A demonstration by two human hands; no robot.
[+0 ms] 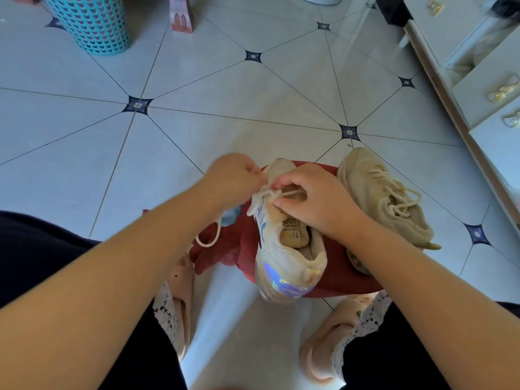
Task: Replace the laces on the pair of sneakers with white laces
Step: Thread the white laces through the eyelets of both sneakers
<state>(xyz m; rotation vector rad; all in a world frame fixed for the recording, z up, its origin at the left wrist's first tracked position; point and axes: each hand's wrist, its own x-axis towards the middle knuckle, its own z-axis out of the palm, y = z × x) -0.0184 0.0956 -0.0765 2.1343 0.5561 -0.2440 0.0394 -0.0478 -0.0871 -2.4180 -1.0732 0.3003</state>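
On a low red stool (337, 274) between the person's knees stands the near sneaker (284, 249), heel toward the camera, its upper eyelets empty. The lace (264, 194) crosses only the toe-end eyelets. The left hand (233, 175) pinches one strand and draws it up and left. The right hand (312, 198) steadies the upper, with its fingertips pinching the lace at the eyelets. This looks like working the lace through the lowest eyelets, though I cannot tell whether it is going in or out. The next move calls for an even pull through one eyelet. The second sneaker (374, 198) lies just beside, fully laced, on the tiled floor (197, 80).
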